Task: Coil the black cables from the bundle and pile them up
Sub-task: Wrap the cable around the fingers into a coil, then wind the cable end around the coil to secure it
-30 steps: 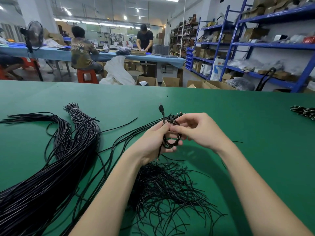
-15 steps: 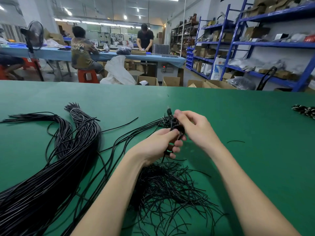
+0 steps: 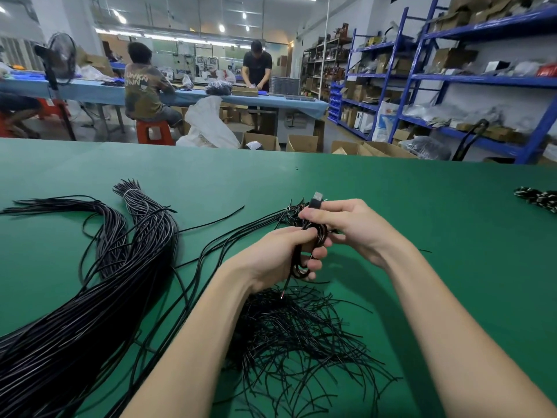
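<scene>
Both hands grasp one small black coiled cable (image 3: 313,245), held just above the loose heap of black cable ends (image 3: 295,333). Your left hand (image 3: 280,254) clenches the loops; your right hand (image 3: 349,224) pinches the USB plug end (image 3: 316,200). Wrap that tail tight round the loops, then drop the coil by the heap.

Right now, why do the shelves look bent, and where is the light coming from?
Head view: the wide-angle lens bows the blue shelving and the far edge of the green table; ceiling strip lights glare at the back, casting a soft shadow right of the left hand and below the right hand; the coiled cable stays fairly sharp, the far workers slightly blurred.
</scene>
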